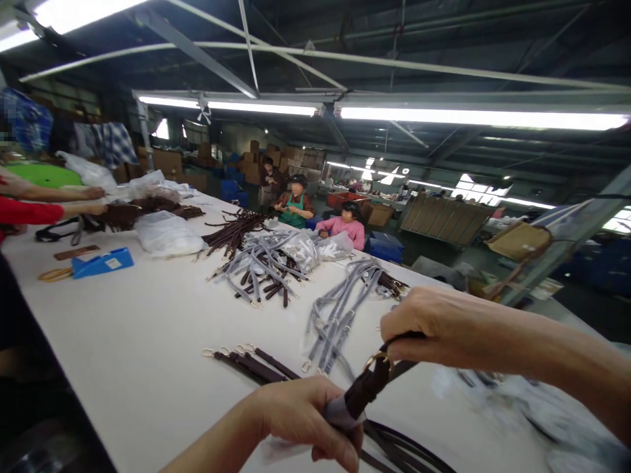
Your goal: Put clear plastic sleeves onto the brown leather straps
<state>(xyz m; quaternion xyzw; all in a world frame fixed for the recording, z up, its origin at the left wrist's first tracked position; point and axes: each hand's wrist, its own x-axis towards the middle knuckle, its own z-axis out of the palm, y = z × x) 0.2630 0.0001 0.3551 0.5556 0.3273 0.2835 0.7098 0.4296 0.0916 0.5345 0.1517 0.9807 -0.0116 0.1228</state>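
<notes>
brown strap (363, 393) is being held above the table (148, 341), its grey wrap (339, 412) being gripped by curled fingers of the left hand (300, 412), its ring (371, 359) end being pinched by the right hand (424, 322); wrapping seems partly done, bare straps (246, 365) being left near grey-wrapped straps (336, 328).

The left grip (320, 420) closes around the grey-wrapped part of a brown strap (365, 393), while the right grip (411, 322) pinches the strap just past its gold ring (371, 362), both above the white tabletop (148, 341). Near the left grip lie brown straps (249, 366) with gold clasps, and beyond them grey straps (340, 325). Farther left are a blue holder (103, 263), a plastic bag (167, 234) and a co-worker's red sleeve (42, 213), with a person in pink (348, 228) past the far edge.
</notes>
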